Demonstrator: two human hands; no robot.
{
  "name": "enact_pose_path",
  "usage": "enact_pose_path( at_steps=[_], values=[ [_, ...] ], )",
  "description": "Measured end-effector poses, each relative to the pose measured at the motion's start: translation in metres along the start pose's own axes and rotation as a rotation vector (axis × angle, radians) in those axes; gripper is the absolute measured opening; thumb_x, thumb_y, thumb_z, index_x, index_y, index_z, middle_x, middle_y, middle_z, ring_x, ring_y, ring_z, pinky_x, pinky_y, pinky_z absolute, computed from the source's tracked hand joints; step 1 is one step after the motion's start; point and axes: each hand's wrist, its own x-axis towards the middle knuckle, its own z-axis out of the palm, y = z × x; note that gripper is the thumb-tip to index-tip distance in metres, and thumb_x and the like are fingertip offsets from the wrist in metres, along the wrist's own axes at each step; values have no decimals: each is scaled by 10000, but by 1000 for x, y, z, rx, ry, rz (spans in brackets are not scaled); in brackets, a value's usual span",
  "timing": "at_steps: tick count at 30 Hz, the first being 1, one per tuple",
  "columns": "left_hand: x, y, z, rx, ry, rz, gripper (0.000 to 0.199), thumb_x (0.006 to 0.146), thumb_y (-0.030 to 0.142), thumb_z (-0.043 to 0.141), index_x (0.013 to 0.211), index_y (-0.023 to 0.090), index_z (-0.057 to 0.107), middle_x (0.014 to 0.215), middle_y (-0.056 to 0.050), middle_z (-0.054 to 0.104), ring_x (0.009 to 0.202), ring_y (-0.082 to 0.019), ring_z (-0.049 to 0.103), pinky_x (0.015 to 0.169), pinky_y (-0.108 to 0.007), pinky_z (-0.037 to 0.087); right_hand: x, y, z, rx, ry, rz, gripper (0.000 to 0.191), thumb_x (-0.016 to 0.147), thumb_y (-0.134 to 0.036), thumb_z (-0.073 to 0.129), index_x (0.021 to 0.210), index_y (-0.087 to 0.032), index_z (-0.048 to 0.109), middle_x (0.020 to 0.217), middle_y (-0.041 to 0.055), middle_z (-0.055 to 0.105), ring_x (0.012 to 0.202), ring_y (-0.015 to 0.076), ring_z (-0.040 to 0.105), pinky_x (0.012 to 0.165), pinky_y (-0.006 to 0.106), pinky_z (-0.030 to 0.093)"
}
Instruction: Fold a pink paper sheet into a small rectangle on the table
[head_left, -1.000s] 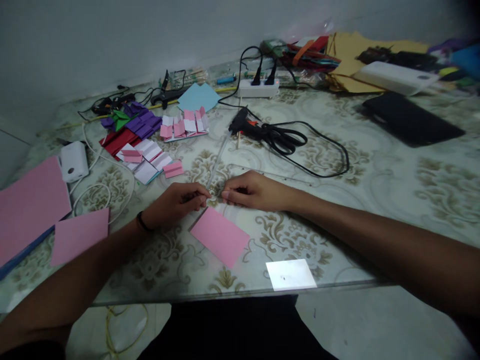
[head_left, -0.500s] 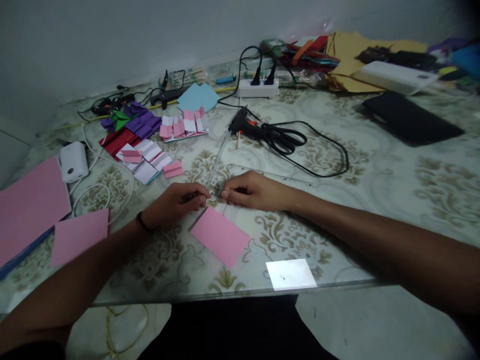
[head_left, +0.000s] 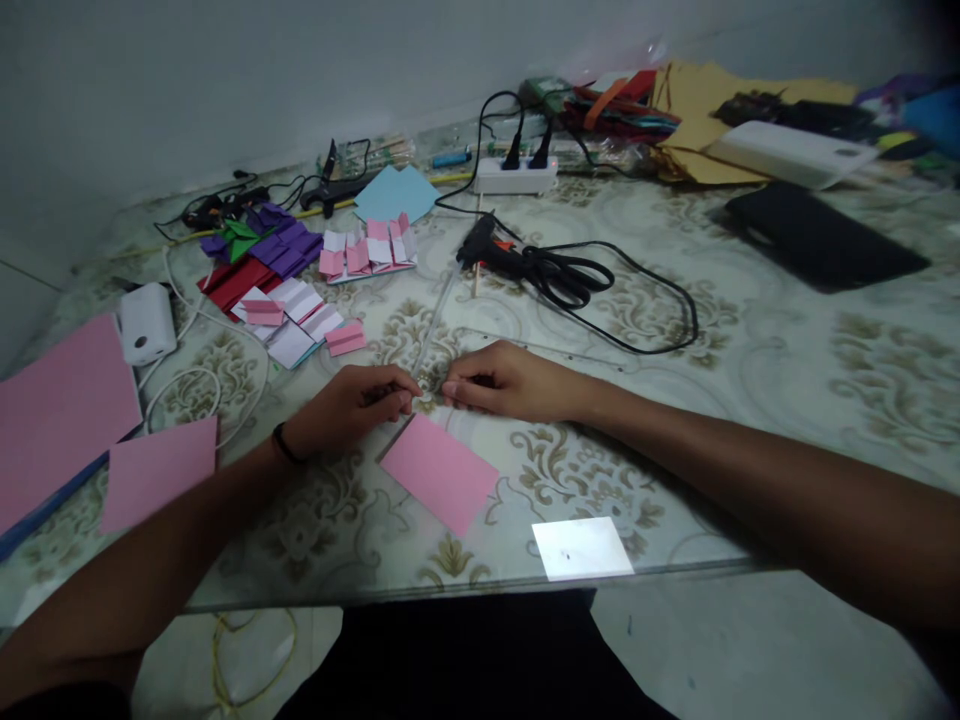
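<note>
My left hand point(head_left: 360, 402) rests on the patterned table, its thumb and fingers curled together, with nothing visible in it. Just to its right, a small gap away, lies my right hand point(head_left: 514, 382), loosely closed and also showing nothing held. A pink paper rectangle point(head_left: 442, 472) lies flat just below both hands, touched by neither. Beyond the hands is a black glue gun point(head_left: 491, 250) with a coiled cord, and a clear stick reaches from its tip toward my fingers. Folded pink and white paper pieces point(head_left: 367, 248) sit behind my left hand.
Larger pink sheets point(head_left: 67, 410) and a white device point(head_left: 148, 323) lie at the left. A power strip point(head_left: 517, 176) stands at the back near light blue paper point(head_left: 397, 193). A black flat object point(head_left: 825, 237) and yellow paper point(head_left: 694, 110) are at the right.
</note>
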Motion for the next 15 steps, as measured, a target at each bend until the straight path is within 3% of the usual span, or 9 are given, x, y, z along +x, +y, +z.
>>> enact_pose_path(
  at_steps=[15],
  values=[
    [0,1,0,-10,0,1,196,1000,299,604,1024,155,735,798,-19,726,663,-112,654,615,-200,487,0,2,0,-7,-2,-9,363,1033,-385,529,847,-131,711,692,2,642,603,93,489,595,217,363]
  ],
)
